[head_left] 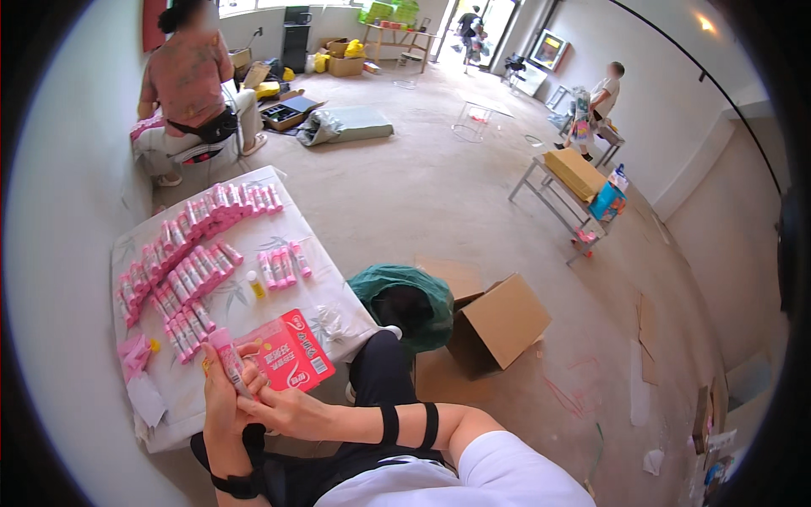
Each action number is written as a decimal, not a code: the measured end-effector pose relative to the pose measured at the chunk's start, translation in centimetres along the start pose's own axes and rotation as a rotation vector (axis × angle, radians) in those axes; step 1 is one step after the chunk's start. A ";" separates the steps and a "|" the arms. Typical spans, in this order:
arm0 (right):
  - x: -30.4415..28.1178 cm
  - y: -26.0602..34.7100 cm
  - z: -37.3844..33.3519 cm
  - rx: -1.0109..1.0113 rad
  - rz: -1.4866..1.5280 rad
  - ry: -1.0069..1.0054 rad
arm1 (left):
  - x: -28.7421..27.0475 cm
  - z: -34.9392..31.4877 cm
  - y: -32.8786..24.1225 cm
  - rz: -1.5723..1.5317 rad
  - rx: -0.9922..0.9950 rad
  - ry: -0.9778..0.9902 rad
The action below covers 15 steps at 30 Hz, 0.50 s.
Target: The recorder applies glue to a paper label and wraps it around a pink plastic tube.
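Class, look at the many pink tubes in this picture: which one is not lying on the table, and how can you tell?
The pink tube held upright in the left hand, beside the red box. All the other pink tubes lie flat in rows on the white table.

Makeshift packing workroom: cardboard boxes [494, 325], pink tubes [190, 270]

One head-worn fisheye view, downward and close over the table [253, 245] (room beyond, edges bent).

pink tube [229, 358], red box [290, 351], green bag [404, 296]
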State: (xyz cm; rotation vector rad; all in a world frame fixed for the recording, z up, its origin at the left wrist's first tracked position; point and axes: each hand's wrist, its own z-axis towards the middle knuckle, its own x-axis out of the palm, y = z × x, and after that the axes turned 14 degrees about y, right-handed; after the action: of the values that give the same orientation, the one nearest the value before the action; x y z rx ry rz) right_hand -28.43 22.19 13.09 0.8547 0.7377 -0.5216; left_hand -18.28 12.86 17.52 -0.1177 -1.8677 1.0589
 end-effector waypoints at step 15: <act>-0.5 2.2 0.3 -0.036 0.118 -0.079 | -1.4 -1.0 0.4 -0.123 -0.014 -0.013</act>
State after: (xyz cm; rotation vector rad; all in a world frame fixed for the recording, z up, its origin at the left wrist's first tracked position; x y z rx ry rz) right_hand -27.15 23.25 14.62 0.8342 0.6187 -0.4334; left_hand -16.95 13.04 16.46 -0.0034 -1.8692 0.9644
